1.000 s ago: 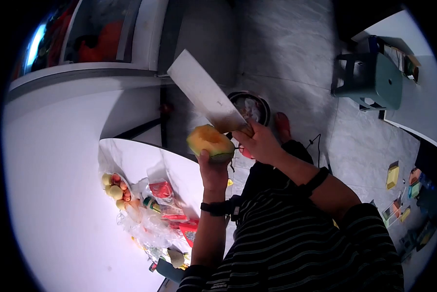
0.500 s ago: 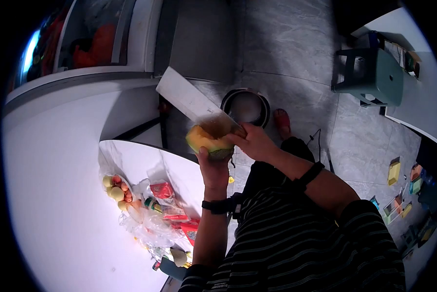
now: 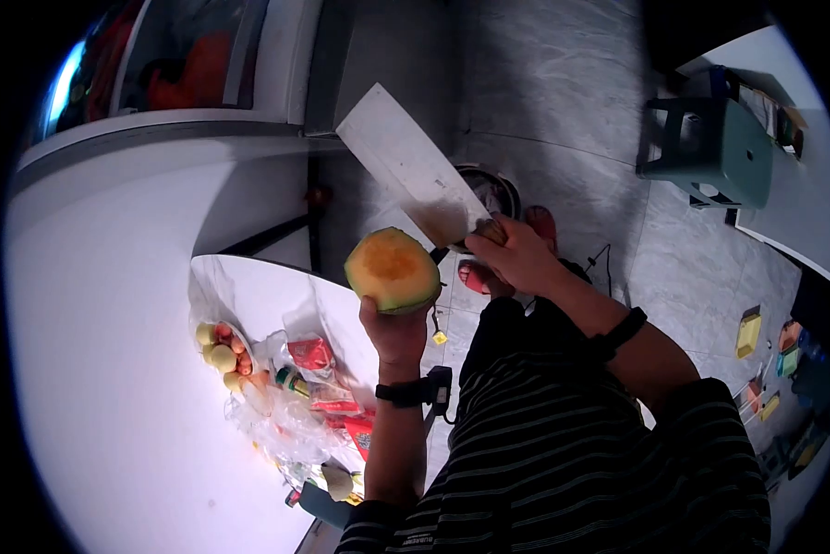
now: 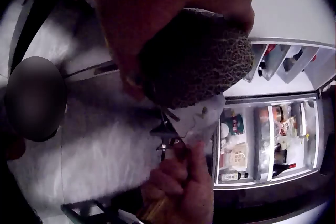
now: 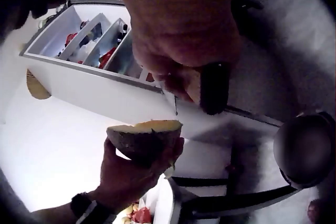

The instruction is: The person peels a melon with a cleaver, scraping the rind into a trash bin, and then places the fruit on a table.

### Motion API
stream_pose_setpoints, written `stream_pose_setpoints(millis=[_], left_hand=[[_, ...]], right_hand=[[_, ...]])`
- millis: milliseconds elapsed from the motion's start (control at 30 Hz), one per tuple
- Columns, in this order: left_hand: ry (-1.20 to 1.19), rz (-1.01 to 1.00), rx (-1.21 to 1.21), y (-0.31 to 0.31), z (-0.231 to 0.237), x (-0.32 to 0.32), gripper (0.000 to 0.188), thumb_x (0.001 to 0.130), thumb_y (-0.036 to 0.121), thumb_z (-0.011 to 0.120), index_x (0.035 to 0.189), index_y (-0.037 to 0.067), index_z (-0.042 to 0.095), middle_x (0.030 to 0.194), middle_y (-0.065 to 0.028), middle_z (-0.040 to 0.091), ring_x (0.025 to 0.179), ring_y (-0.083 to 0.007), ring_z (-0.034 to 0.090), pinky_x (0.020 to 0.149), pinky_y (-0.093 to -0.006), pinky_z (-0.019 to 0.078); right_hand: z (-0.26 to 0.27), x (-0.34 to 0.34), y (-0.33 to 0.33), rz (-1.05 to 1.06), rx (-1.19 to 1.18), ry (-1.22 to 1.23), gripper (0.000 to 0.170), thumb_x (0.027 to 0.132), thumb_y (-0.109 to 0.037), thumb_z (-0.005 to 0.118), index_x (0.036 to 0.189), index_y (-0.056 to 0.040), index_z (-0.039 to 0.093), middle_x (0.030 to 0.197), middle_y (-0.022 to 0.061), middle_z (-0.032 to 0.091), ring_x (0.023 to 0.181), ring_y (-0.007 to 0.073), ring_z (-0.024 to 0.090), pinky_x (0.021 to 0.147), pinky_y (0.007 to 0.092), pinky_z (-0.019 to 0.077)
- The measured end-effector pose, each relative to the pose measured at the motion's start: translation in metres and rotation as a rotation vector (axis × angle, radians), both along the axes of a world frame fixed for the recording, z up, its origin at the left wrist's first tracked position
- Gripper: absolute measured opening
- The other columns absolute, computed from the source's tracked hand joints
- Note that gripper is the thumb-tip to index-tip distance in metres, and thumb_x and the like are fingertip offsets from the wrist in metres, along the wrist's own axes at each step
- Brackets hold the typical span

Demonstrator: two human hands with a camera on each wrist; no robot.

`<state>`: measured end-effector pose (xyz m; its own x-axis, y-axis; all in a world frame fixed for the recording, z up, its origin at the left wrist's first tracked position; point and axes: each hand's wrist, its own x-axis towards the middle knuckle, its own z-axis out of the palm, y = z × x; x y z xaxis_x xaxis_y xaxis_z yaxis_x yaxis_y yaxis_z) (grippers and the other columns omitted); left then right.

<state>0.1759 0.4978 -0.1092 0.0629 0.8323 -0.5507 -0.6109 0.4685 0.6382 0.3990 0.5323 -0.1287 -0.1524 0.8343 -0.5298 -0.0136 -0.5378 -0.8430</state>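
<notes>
In the head view my left hand [image 3: 396,337] holds a cut melon half [image 3: 392,270] from below, thumb against its side. The melon's orange flesh and hollow centre face up toward the head camera, with a green edge around them. Its dark netted rind [image 4: 231,58] shows in the left wrist view. My right hand [image 3: 526,254] grips the handle of a wide cleaver [image 3: 415,162]. The blade points up and left, beyond the melon and apart from it. In the right wrist view most of the blade is hidden behind the right hand [image 5: 184,40].
A round bin [image 3: 514,192] stands on the floor, partly behind the blade. To the left, a white table [image 3: 332,314] bears fruit [image 3: 221,351], plastic bags and red packets [image 3: 311,355]. An open fridge [image 4: 268,140] shows in the left wrist view. A green stool [image 3: 743,152] stands at right.
The cleaver dipped over the melon's hollow half a second ago, then moved up and right away from it. The melon has tipped, so its cut face now shows more fully.
</notes>
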Motion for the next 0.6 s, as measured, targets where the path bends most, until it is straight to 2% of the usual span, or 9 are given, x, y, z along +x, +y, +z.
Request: stream_pose_setpoints(millis=[133,233,333,367,467,567,600], left_hand=[[-0.06,-0.024,-0.018,0.0,0.008,0.0,0.084,0.076,0.061,0.058,0.142,0.016,0.032,0.141,-0.0102,0.04,0.127,-0.0329,0.043,0.097,-0.0558,0.0426],[-0.049,-0.042,-0.031,-0.002,0.01,0.008,0.085,0.077,0.062,0.058,0.143,0.016,0.031,0.142,-0.0105,0.039,0.128,-0.0329,0.042,0.098,-0.0547,0.0417],[-0.028,-0.051,-0.019,-0.005,0.009,0.016,0.086,0.077,0.063,0.058,0.144,0.015,0.03,0.142,-0.0106,0.039,0.127,-0.0324,0.042,0.098,-0.0532,0.0415],[-0.01,-0.078,-0.006,-0.006,0.009,0.017,0.085,0.078,0.063,0.058,0.143,0.015,0.031,0.142,-0.0101,0.039,0.127,-0.0318,0.042,0.098,-0.0525,0.0411],[0.13,-0.084,-0.002,-0.006,0.012,0.023,0.083,0.078,0.062,0.058,0.142,0.016,0.032,0.142,-0.0096,0.039,0.127,-0.0315,0.043,0.098,-0.0527,0.0406],[0.12,-0.052,-0.007,-0.009,0.01,0.016,0.079,0.08,0.064,0.054,0.141,0.018,0.034,0.141,-0.0098,0.041,0.126,-0.0318,0.043,0.097,-0.0535,0.0414],[0.089,-0.035,-0.03,-0.007,0.013,0.016,0.078,0.08,0.064,0.052,0.141,0.018,0.034,0.14,-0.0101,0.041,0.125,-0.0322,0.044,0.096,-0.0539,0.0419]], right_hand=[[0.005,-0.01,-0.007,-0.022,-0.111,0.212,0.026,0.091,-0.027,0.063,0.093,-0.0022,0.055,0.065,0.0009,0.055,0.047,0.0054,0.046,0.042,0.0244,0.0365],[0.007,-0.028,-0.009,-0.057,-0.136,0.317,0.027,0.09,-0.027,0.065,0.095,-0.002,0.054,0.065,0.0016,0.055,0.049,0.0058,0.047,0.044,0.0249,0.0381],[0.016,-0.033,-0.009,-0.007,0.114,0.063,0.037,0.088,-0.035,0.065,0.096,-0.0002,0.055,0.068,0.0078,0.059,0.064,0.0184,0.059,0.062,0.0358,0.048],[0.005,-0.037,-0.011,-0.033,0.22,0.008,0.039,0.087,-0.036,0.065,0.098,0.0007,0.054,0.076,0.0145,0.063,0.071,0.0279,0.064,0.065,0.0388,0.0496],[0.003,-0.032,-0.008,0.024,0.072,-0.033,0.042,0.087,-0.037,0.065,0.099,0.0012,0.054,0.085,0.0199,0.065,0.078,0.0354,0.065,0.068,0.0404,0.0498],[-0.006,-0.025,-0.008,-0.072,0.181,-0.136,0.031,0.089,-0.025,0.066,0.101,0.0002,0.054,0.067,0.0026,0.059,0.056,0.008,0.054,0.052,0.0261,0.0435],[-0.012,-0.023,-0.008,-0.087,0.243,-0.164,0.029,0.089,-0.024,0.066,0.101,-0.0003,0.055,0.066,0.0021,0.058,0.055,0.0077,0.053,0.051,0.0257,0.0427]])
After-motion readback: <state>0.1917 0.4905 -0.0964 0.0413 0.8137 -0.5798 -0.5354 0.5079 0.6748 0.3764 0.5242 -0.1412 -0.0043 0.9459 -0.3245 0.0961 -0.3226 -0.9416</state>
